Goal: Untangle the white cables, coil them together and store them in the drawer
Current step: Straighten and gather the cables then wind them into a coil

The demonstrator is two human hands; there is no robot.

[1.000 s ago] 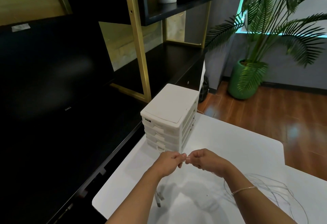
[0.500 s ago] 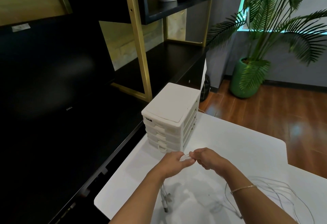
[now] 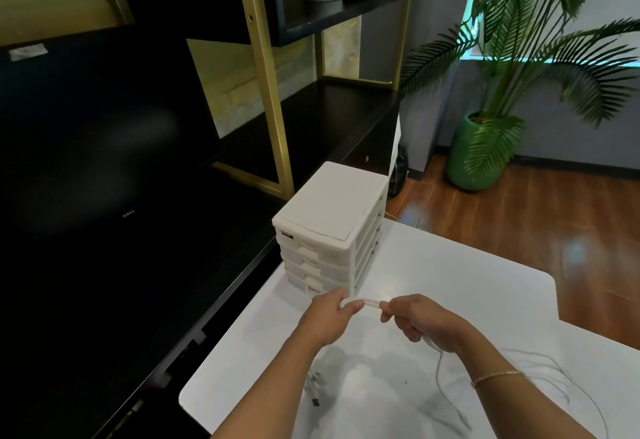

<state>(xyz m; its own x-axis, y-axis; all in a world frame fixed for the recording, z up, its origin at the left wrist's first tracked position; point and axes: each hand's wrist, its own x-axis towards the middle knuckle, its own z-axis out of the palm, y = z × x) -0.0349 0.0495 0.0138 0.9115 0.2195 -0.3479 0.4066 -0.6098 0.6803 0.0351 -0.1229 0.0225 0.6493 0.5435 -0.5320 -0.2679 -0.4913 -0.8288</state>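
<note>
- A short bundled run of the white cables (image 3: 371,303) was held taut between the two hands, just in front of the drawer unit (image 3: 330,227) and level with its lowest drawer.
- The grip of the left hand (image 3: 329,321) was clenched around one end of that run, with fingers and thumb curled over the strands.
- The grip of the right hand (image 3: 420,322) was pinched on the other end, and more cable was seen trailing out below the palm.
- From the right hand the strands fell away from the drawer unit into loose loops spread on the bench (image 3: 450,265); connector ends (image 3: 314,391) hung below the left hand, nearer the bench's front edge.
- The cables were judged light, thin and limp, likely smooth enough to slide through a slack hold, so springing back into loops and snagging could be expected.
- A hold on the gathered strands together, close to the connectors, was judged best, with the slack drawn in hand over hand.
- All drawers appeared closed.
</note>
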